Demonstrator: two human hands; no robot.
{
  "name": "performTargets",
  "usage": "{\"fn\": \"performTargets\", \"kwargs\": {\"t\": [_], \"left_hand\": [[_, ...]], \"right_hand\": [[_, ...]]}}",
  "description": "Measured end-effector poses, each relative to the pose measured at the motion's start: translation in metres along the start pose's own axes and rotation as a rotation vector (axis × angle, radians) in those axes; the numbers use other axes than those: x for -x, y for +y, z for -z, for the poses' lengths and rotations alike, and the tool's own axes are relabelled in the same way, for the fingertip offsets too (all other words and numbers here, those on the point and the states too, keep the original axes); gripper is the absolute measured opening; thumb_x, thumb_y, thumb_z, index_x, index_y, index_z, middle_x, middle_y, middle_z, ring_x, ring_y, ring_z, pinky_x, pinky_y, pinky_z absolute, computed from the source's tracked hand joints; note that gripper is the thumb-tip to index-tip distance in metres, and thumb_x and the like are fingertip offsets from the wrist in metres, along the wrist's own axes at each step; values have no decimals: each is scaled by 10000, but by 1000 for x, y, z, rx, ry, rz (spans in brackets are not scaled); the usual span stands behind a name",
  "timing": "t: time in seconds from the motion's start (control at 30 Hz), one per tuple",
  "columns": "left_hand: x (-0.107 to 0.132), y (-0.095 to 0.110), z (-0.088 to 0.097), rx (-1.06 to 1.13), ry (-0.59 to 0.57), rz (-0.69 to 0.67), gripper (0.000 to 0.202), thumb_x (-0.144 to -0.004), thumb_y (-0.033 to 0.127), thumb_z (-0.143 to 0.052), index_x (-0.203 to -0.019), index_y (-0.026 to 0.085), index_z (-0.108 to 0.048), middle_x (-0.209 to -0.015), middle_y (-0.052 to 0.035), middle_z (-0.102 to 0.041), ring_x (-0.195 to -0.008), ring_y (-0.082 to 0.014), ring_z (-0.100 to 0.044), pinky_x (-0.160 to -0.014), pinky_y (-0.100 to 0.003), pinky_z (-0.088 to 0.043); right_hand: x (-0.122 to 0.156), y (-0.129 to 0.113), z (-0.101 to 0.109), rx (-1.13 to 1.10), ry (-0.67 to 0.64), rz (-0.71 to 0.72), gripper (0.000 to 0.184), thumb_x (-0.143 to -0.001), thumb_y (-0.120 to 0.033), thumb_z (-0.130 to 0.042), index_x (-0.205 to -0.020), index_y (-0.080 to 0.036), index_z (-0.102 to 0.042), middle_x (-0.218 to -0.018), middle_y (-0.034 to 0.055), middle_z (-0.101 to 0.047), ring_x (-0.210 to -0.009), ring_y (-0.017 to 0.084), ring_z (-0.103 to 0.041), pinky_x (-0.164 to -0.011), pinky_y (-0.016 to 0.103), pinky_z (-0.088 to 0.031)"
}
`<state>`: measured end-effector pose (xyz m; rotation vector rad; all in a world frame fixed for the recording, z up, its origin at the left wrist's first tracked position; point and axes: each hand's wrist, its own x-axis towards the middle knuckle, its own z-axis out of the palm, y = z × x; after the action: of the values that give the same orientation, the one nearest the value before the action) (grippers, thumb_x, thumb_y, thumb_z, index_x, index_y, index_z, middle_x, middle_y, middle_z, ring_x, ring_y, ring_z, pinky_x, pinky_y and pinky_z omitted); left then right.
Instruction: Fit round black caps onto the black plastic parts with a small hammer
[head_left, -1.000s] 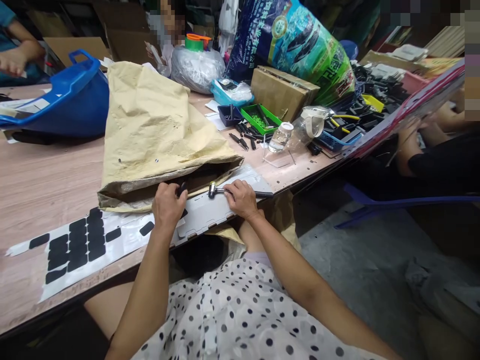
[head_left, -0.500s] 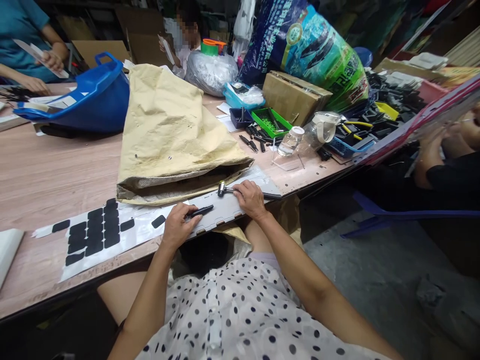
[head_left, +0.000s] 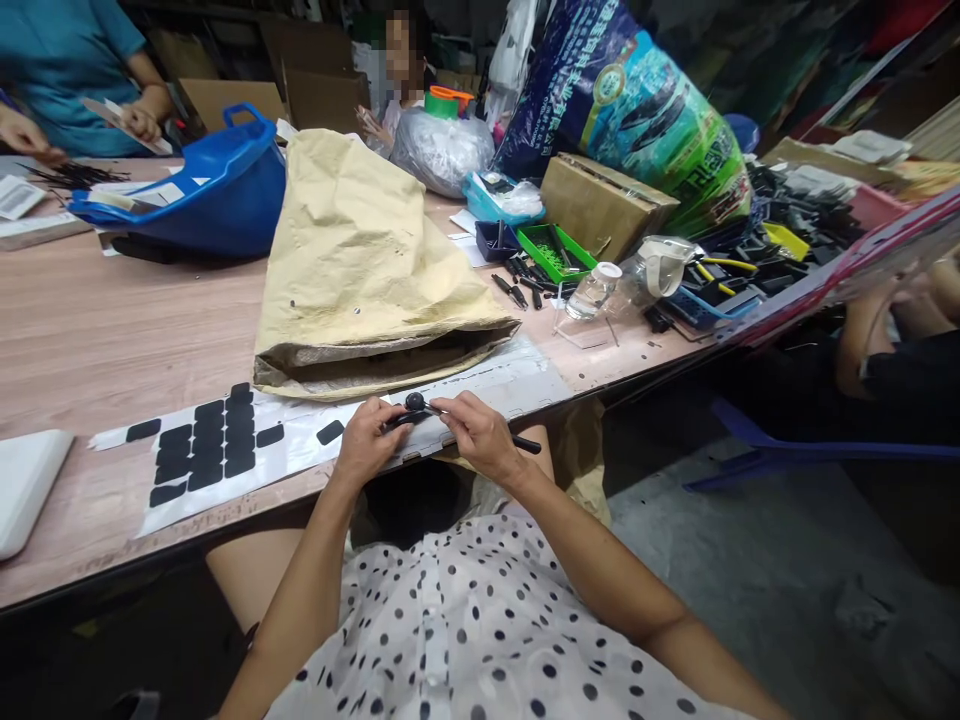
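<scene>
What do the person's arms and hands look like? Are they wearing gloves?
No gloves. The left hand and the right hand are bare, with no ring, watch or bracelet showing. The forearms are uncovered too; no sleeve reaches them. The person wears a white top with black polka dots.

Lighting: soft, even, from overhead.
Left hand (head_left: 367, 447), right hand (head_left: 480, 437) sharp; beyond table's (head_left: 112, 330) far edge dim; frame edges bowed.

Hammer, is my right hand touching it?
Touching. The head view shows the right hand closed round the hammer handle, its black end poking out behind the palm; the left hand pinches a black strip.
</scene>
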<state>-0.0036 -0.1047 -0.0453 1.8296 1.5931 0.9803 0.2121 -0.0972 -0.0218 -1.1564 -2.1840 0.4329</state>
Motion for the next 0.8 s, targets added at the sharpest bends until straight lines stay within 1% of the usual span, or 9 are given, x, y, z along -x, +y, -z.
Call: {"fn": "performTargets", "kwargs": {"t": [0.17, 0.27, 0.37, 0.43, 0.53, 0.6, 0.73, 0.8], "left_hand": [[-2, 1, 2, -11, -22, 3, 147, -813, 344, -670, -864, 250, -772, -795, -8, -585, -777, -187, -563, -743, -312, -489], [-3, 2, 2, -3, -33, 4, 142, -818, 326, -650, -811, 251, -770, -760, -5, -561, -754, -181, -551, -721, -303, -480], [-3, 3, 1, 2, -27, 3, 151, -817, 308, -640, -845, 268, -782, -749, -2, -555, -743, -177, -548, -701, -294, -474], [-3, 3, 0, -1, -13, 5, 150, -806, 312, -655, -863, 270, -787, -757, -1, -561, -741, -176, -550, -701, -295, -476], [-3, 2, -1, -5, 11, 18, 166, -786, 319, -681, -893, 264, -794, -783, -1, -581, -737, -174, -557, -706, -302, -485], [-3, 1, -2, -5, 22, 26, 185, -777, 316, -688, -914, 257, -799, -796, -5, -594, -735, -173, -564, -700, -304, -487], [-3, 2, -3, -6, 36, 38, 196, -767, 302, -687, -916, 260, -808, -793, -11, -608, -732, -175, -570, -678, -299, -485], [-3, 2, -3, -7, 38, 45, 199, -767, 311, -685, -918, 264, -808, -802, -12, -614, -734, -176, -571, -673, -298, -486]], "right_hand": [[4, 0, -3, -1, 15, 83, 348, -1042, -238, -427, -1274, -275, -683, -940, 34, -651, -857, 138, -643, -765, 208, -521], [6, 3, -6, 94, -25, 118, 367, -1027, -213, -454, -1303, -314, -674, -931, 25, -643, -812, 129, -633, -685, 192, -499], [7, 8, -9, 179, -67, 109, 381, -1008, -198, -486, -1300, -350, -678, -915, 14, -639, -766, 125, -618, -622, 184, -472], [6, 9, -9, 179, -55, 94, 376, -1008, -199, -486, -1293, -345, -683, -919, 15, -642, -774, 126, -622, -634, 185, -479], [5, 10, -5, 114, 1, 86, 365, -1026, -205, -452, -1287, -299, -690, -930, 30, -648, -833, 132, -642, -719, 193, -507], [5, 11, -2, 90, 14, 82, 364, -1033, -208, -440, -1285, -284, -690, -937, 35, -652, -859, 134, -649, -747, 195, -512], [7, 16, 0, 152, -46, 76, 356, -1018, -215, -477, -1277, -328, -693, -928, 22, -653, -811, 132, -643, -670, 189, -494], [6, 19, 0, 156, -41, 70, 354, -1016, -215, -483, -1273, -333, -695, -926, 18, -653, -812, 131, -646, -678, 191, -496]]}}
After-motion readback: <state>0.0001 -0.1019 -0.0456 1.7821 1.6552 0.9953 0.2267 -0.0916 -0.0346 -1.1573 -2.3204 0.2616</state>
